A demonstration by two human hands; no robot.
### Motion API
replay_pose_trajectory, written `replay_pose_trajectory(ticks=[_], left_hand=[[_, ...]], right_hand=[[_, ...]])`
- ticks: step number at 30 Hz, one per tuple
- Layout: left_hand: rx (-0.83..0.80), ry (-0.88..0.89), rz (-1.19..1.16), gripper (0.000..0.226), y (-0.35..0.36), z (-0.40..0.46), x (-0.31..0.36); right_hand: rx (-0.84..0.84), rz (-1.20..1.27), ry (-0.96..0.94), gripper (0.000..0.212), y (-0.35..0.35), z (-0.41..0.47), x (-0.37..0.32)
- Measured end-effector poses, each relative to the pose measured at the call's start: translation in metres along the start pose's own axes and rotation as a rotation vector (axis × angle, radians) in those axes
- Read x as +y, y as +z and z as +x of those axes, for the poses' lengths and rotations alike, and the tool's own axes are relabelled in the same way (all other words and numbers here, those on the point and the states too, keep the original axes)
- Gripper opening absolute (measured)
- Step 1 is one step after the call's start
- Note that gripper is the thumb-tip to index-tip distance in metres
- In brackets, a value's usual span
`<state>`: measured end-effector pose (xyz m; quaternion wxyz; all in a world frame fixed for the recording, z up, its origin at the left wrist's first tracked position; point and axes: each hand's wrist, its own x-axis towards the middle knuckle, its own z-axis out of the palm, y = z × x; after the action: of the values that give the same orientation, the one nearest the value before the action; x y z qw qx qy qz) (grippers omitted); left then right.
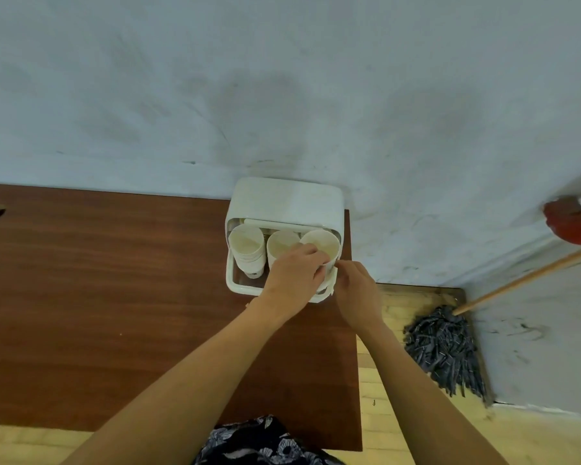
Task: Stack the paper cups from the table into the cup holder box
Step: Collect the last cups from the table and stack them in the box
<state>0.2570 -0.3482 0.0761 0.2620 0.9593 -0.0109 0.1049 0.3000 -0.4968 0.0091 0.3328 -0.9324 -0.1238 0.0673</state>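
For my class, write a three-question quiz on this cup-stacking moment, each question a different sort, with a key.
1. True or false: the cup holder box stands at the table's far right corner.
2. Which hand grips the rightmost paper cup: A left hand, B right hand?
3. Fill in: a ___ leans in the room's corner.

Key: 1 true; 2 A; 3 mop.
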Motion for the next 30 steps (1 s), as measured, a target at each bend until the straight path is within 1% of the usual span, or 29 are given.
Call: replay_pose_trajectory(ticks=[3,8,14,18,21,24,26,28,30], left_hand=[[-0.068,-0.026,0.020,0.019,0.017,0.005,-0.006],[-0.188,-0.055,0.039,0.017,0.038,0.010,-0.015],[-0.232,-0.044,0.036,0.013,0.046,0.015,-0.020],[-0.301,-0.070,0.059,0.020,0.044,0.017,-0.025],[-0.321,-0.076,0.058,0.019,0.048,0.020,-0.029],[-0.278,-0.030,-0.012,0.019,0.050,0.021,-0.027],[-0.185,0.002,-0.053,0.017,0.040,0.021,-0.023],[-0.071,-0.027,-0.081,0.016,0.026,0.021,-0.024],[0.021,-0.091,-0.074,0.014,0.014,0.022,-0.037]], right_hand=[[0.007,0.009,0.002,0.024,-0.003,0.004,0.003],[-0.032,0.002,0.017,0.026,-0.003,0.010,0.008],[0.000,-0.006,0.032,0.026,-0.008,0.015,0.004],[0.003,0.011,0.041,0.027,-0.009,0.021,-0.006],[-0.012,0.030,0.031,0.030,-0.006,0.022,-0.011],[-0.005,0.056,0.051,0.031,-0.004,0.022,-0.012],[0.039,0.070,0.052,0.028,-0.004,0.021,-0.013],[0.073,0.071,0.044,0.027,-0.005,0.022,-0.014],[0.069,0.081,0.033,0.029,-0.005,0.024,-0.019]])
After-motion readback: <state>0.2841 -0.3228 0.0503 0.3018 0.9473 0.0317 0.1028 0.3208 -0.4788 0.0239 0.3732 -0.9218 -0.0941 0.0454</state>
